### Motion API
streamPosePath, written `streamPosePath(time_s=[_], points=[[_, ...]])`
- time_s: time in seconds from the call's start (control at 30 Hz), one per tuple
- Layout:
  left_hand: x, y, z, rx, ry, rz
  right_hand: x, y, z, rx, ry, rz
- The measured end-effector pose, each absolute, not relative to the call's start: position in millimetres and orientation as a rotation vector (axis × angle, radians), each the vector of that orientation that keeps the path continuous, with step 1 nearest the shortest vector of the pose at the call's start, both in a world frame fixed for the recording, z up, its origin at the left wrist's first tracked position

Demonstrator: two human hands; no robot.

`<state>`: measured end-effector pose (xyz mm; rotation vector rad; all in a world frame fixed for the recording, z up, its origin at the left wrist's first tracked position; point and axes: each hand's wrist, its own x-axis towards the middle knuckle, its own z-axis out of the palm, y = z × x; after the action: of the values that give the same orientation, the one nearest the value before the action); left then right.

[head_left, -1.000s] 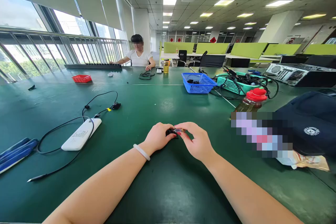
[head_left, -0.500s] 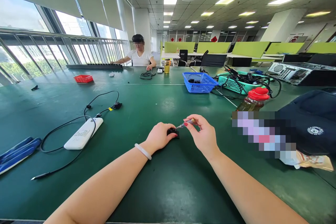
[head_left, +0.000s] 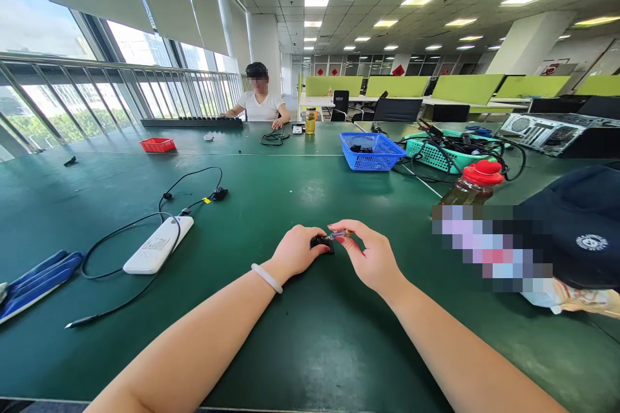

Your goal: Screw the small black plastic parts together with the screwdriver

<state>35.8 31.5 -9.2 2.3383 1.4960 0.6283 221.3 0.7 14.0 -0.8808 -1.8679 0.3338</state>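
On the green table [head_left: 300, 361], with the clock's hub at the wearer's work and twelve straight ahead, a blue glove-like bundle [head_left: 46, 279] lay between eight and nine. A small black object [head_left: 70, 161] sat farther off, between nine and ten. Around nine o'clock, a black cable [head_left: 90, 320] ran in loops, one stretch crossing a white block [head_left: 152, 248]. A red tray [head_left: 159, 147] stood near ten, and beyond it was a long black strip [head_left: 194, 123]. At eleven, a person in a white top [head_left: 261, 105] sat at the far edge, one hand [head_left: 279, 123] close to a coiled cable [head_left: 274, 137]; an amber bottle [head_left: 310, 121] stood near twelve.

The wearer's left hand [head_left: 295, 251], a pale bracelet [head_left: 267, 278] at its wrist, pinched a black piece [head_left: 318, 241] between thumb and fingers, right at the hub. The right hand [head_left: 372, 258], just past three, gripped a slim tool [head_left: 340, 233] in its fingertips, the tip pointing toward nine, at the piece; whether the two touched could not be told.

A blue basket [head_left: 372, 161] stood at one, a green basket [head_left: 433, 156] heaped with black cables at two. Between two and three were a red-lidded bottle [head_left: 483, 171] and, beyond it, a computer case [head_left: 542, 132]; a dark cap [head_left: 571, 219] lay at three.
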Motion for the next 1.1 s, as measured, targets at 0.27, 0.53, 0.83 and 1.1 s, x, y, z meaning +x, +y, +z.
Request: streamPosePath(time_s=[0.27,0.53,0.83,1.1], points=[[36.6,30.0,-7.7,2.344,1.503,0.613,223.0,3.7,14.7,-0.935,-1.832,0.374],[36.4,28.0,-7.0,2.351,1.519,0.604,224.3,7.5,14.2,-1.004,-1.666,0.397],[37.1,29.5,-7.1,2.343,1.529,0.58,222.7,2.3,9.1,-0.88,-1.824,0.226],[36.4,29.0,-7.4,2.34,1.528,0.596,223.5,-0.6,11.8,-0.834,-1.792,0.163]])
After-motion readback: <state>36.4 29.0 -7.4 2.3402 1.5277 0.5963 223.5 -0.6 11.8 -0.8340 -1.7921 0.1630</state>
